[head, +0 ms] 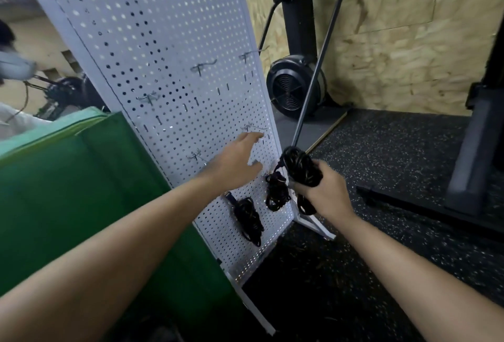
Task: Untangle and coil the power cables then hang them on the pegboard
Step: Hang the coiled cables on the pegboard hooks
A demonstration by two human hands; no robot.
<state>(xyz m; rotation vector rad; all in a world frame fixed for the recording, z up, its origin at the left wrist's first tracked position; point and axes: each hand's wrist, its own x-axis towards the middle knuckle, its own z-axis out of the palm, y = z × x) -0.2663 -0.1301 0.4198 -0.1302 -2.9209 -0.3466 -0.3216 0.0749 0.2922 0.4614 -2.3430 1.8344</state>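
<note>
White perforated steel made up the pegboard (163, 69), the biggest thing ahead of both grips, standing on a speckled black floor (395, 172). A green mat (81, 191) lay left of the left grip. Well beyond the right grip, a black fan machine (291, 88) stood against the chipboard wall.

Two coils hung low on the pegboard: a lower coil (248, 219) beneath the left grip and an upper coil (276, 191) just left of the right grip. The right grip (324, 191) was clenched round a third coil (302, 164) of black cable. Its fingers wrapped the bundle's middle, with loops bunched above the fist and a short part hanging below. The left grip (237, 161) was released, fingers straight, its fingertips just under a bare wire hook (255, 128).

The third coil looked light and limp, and its rubbery sheath should not slip readily. Its turns would probably spring apart if let go. It seemed best held across all the turns at the middle, as it was, leaving the top loops free to pass over the hook. The thin hook might wobble, so the free grip could steady it.
</note>
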